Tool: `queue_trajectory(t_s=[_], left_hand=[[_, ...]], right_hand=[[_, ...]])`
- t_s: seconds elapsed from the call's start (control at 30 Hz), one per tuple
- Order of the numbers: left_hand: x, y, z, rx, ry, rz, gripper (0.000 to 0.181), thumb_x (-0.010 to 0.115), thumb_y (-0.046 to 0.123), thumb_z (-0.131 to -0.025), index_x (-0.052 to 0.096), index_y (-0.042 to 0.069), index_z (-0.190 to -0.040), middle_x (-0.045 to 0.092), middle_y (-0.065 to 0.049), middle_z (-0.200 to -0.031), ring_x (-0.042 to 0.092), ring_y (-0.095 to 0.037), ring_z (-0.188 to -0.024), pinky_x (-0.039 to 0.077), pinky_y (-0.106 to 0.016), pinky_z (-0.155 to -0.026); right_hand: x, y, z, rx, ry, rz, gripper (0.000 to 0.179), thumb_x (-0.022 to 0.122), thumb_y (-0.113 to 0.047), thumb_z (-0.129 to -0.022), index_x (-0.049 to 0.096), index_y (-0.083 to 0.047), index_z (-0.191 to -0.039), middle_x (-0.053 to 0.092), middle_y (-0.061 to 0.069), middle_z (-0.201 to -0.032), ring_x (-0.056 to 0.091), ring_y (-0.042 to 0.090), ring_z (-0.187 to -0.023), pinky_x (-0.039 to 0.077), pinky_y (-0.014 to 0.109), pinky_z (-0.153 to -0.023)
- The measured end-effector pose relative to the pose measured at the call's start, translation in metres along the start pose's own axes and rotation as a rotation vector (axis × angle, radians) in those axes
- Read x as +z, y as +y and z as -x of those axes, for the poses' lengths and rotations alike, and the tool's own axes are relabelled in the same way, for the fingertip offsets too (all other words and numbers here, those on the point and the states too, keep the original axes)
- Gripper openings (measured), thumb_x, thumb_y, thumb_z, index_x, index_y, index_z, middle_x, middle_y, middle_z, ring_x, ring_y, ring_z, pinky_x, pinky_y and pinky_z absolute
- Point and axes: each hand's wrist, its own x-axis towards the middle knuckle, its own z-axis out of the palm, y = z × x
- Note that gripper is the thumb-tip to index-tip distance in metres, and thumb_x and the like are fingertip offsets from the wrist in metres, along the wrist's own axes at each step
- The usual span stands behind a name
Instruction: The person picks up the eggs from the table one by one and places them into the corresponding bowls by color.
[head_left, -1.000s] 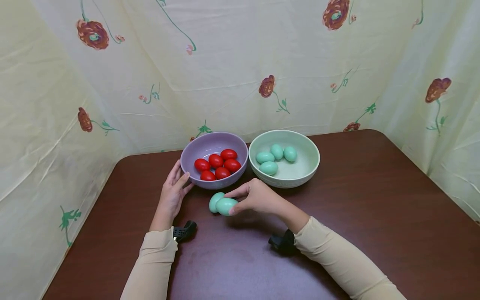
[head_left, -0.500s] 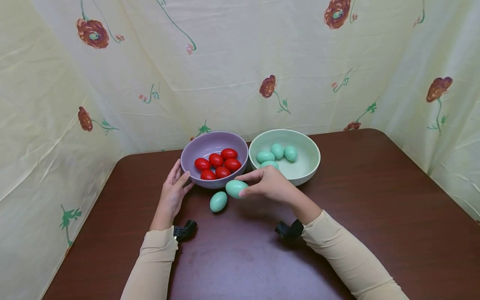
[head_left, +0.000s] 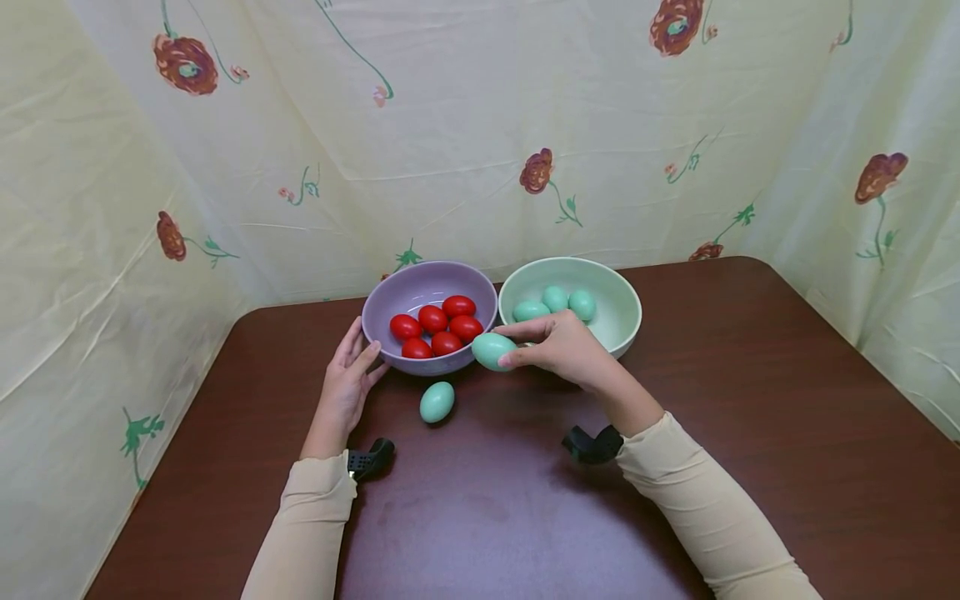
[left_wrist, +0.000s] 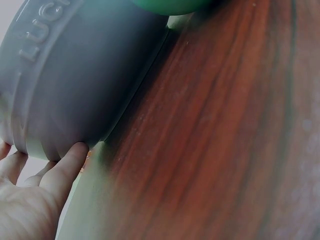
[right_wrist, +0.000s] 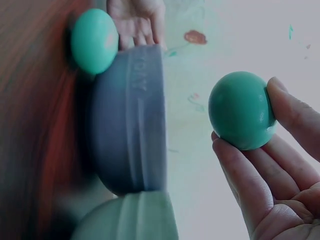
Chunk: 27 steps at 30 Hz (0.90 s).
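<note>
My right hand [head_left: 561,343] pinches a mint-green egg [head_left: 492,352] between thumb and fingers, raised over the near side where the two bowls meet. The right wrist view shows this held egg [right_wrist: 242,110] off the table. A purple bowl [head_left: 382,304] contains several red eggs [head_left: 432,320]. My left hand [head_left: 348,387] rests against its left side, extended fingers touching the outer wall [left_wrist: 90,75]. Another mint-green egg [head_left: 437,402] lies on the table before the purple bowl. Several more mint-green eggs [head_left: 555,298] sit in the pale green bowl [head_left: 618,312], partly hidden by my right hand.
Both bowls stand side by side at the back of the dark brown table [head_left: 465,517]. A flowered curtain [head_left: 450,125] hangs close behind them. A black wrist device [head_left: 592,444] is under my right wrist, another [head_left: 371,459] by my left.
My right hand has lifted the mint-green egg from beside the other one and carried it up and right toward the pale green bowl. The left hand stays against the purple bowl.
</note>
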Motion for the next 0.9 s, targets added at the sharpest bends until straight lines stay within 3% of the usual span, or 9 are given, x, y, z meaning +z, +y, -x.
queue_trajectory(t_s=[0.17, 0.3, 0.4, 0.57, 0.9], left_hand=[[0.0, -0.001, 0.0, 0.002, 0.002, -0.002, 0.068, 0.054, 0.021, -0.102, 0.019, 0.028, -0.16, 0.011, 0.008, -0.169, 0.031, -0.018, -0.151, 0.04, -0.044, -0.113], [0.0, -0.001, 0.0, 0.011, 0.006, -0.003, 0.067, 0.054, 0.021, -0.102, 0.02, 0.027, -0.16, 0.012, 0.006, -0.169, 0.03, -0.019, -0.151, 0.04, -0.044, -0.112], [-0.001, -0.002, 0.0, 0.017, 0.003, -0.007, 0.067, 0.054, 0.021, -0.102, 0.02, 0.027, -0.16, 0.011, 0.006, -0.169, 0.03, -0.02, -0.151, 0.04, -0.044, -0.112], [-0.001, -0.002, 0.0, 0.016, 0.001, -0.011, 0.069, 0.056, 0.023, -0.102, 0.019, 0.028, -0.16, 0.011, 0.006, -0.169, 0.029, -0.02, -0.151, 0.042, -0.041, -0.11], [0.0, -0.001, 0.001, 0.01, 0.002, 0.001, 0.067, 0.054, 0.021, -0.102, 0.02, 0.028, -0.16, 0.011, 0.007, -0.169, 0.031, -0.019, -0.151, 0.04, -0.043, -0.112]], right_hand=[[-0.013, 0.0, 0.0, 0.008, 0.065, 0.013, 0.047, 0.087, -0.025, -0.075, 0.074, -0.019, -0.12, 0.076, 0.001, -0.114, 0.061, 0.013, -0.12, 0.052, 0.017, -0.086], [-0.025, 0.003, -0.002, 0.037, 0.109, 0.003, 0.048, 0.086, -0.024, -0.076, 0.073, -0.016, -0.122, 0.076, 0.002, -0.114, 0.063, 0.012, -0.114, 0.052, 0.02, -0.087], [-0.034, 0.006, -0.005, 0.047, 0.135, -0.014, 0.049, 0.084, -0.023, -0.078, 0.071, -0.014, -0.124, 0.075, 0.003, -0.115, 0.063, 0.011, -0.113, 0.049, 0.027, -0.098], [-0.048, 0.011, -0.006, 0.052, 0.167, -0.036, 0.051, 0.082, -0.022, -0.081, 0.068, -0.009, -0.128, 0.071, 0.007, -0.124, 0.058, 0.017, -0.126, 0.04, 0.037, -0.112], [-0.065, 0.023, -0.009, 0.113, 0.218, 0.002, 0.052, 0.081, -0.027, -0.083, 0.067, -0.01, -0.13, 0.065, 0.011, -0.134, 0.055, 0.021, -0.13, 0.044, 0.038, -0.108]])
